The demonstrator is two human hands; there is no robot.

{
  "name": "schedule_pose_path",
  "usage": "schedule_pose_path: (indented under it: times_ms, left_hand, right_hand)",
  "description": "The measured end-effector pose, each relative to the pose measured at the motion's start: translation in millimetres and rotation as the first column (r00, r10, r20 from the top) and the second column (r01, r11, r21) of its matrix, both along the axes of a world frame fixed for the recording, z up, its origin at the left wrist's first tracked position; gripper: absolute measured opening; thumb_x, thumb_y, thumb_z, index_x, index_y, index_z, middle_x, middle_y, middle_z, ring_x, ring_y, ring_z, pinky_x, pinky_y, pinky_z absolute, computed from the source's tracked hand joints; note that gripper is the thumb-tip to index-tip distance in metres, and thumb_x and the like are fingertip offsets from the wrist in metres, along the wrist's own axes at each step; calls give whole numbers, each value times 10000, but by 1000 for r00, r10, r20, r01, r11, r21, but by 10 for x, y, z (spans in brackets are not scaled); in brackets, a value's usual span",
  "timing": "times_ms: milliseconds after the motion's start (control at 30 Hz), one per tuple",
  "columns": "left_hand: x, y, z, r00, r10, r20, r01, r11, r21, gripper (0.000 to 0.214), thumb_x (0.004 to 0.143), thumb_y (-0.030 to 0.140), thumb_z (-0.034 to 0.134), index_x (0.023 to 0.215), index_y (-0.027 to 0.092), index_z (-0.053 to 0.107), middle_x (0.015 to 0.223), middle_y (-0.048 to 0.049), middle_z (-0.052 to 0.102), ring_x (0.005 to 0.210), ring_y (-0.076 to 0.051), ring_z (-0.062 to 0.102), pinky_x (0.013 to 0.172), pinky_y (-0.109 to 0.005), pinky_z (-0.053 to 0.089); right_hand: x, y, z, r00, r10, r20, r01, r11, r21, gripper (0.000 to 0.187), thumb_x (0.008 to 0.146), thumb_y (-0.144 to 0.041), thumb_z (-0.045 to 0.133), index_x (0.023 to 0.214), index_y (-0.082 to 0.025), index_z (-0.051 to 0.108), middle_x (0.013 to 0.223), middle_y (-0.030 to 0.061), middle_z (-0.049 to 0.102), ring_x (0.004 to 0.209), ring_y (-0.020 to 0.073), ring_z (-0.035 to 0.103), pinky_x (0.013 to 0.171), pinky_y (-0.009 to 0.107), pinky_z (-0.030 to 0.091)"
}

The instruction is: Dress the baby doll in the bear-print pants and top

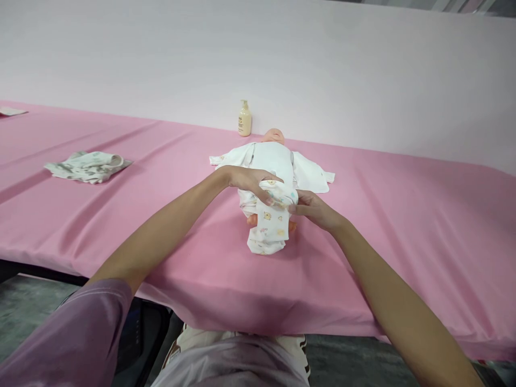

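A baby doll (274, 135) lies on its back on the pink table cover (403, 215), head away from me, dressed in a white top (271, 158). Small printed white trousers (269, 228) are bunched over its legs, with a bit of orange foot showing on each side. My left hand (248, 181) grips the waistband of the trousers from the left, fingers curled over the cloth. My right hand (312, 208) pinches the same waistband from the right.
A cream pump bottle (244, 119) stands behind the doll's head by the pale wall. A crumpled printed cloth (86, 165) lies at the left. A flat pale item (11, 112) sits at the far left edge.
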State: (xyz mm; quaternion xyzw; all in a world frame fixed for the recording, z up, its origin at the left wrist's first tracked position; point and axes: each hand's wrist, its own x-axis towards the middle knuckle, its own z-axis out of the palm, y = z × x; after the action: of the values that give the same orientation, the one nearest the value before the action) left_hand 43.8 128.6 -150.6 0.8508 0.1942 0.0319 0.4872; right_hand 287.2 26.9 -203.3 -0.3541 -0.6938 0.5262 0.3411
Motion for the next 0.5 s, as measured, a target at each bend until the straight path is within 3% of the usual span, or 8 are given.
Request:
schedule_pose_path:
  times_ms: [133,333,500]
  left_hand:
    - [-29,41,-2,998,25,-64,-23,999,25,321,636,327,902,936,256,811,965,-33,781,974,-316,719,854,-381,542]
    - [-61,122,10,997,-47,60,48,999,-1,301,776,402,854,993,245,718,1028,-17,733,971,-243,672,855,-308,511]
    - [-52,121,-3,994,-92,61,93,996,-17,298,857,417,803,1041,229,663,1052,-5,701,1005,-208,646,862,-272,488]
  right_hand:
    - [-34,32,-59,995,-45,-85,43,998,-36,282,904,-465,780,1096,-258,773,1069,36,756,1028,272,695,981,429,523]
    - [-31,12,-25,998,-58,-32,57,997,-59,362,954,-506,741,1205,-245,736,1051,46,734,970,237,665,894,366,527]
    - [-25,-45,61,981,134,143,-119,987,-110,514,886,-537,823,1282,-235,693,1113,52,743,943,221,676,767,313,546]
